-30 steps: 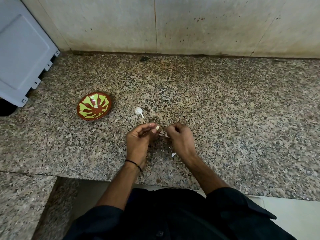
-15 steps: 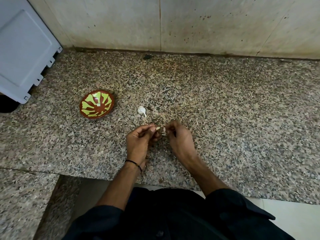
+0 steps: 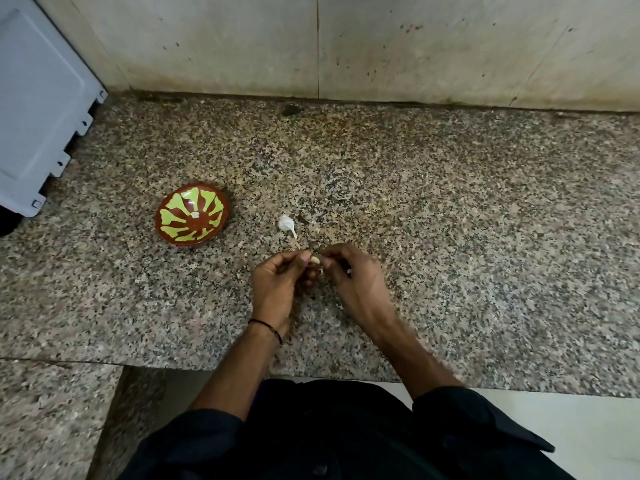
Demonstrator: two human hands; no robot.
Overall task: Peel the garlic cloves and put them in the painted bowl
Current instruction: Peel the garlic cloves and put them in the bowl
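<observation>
Garlic clove (image 3: 315,260), smooth and pale, is pinched by fingers of left hand (image 3: 273,285) and right hand (image 3: 353,282) over speckled granite worktop (image 3: 450,237); barer than before.

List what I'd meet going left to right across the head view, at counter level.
Grey panel → painted bowl → left hand → garlic clove, pinched between both hands → right hand. The loose garlic piece beyond the left hand overlaps it sideways, so it is unplaced.
</observation>
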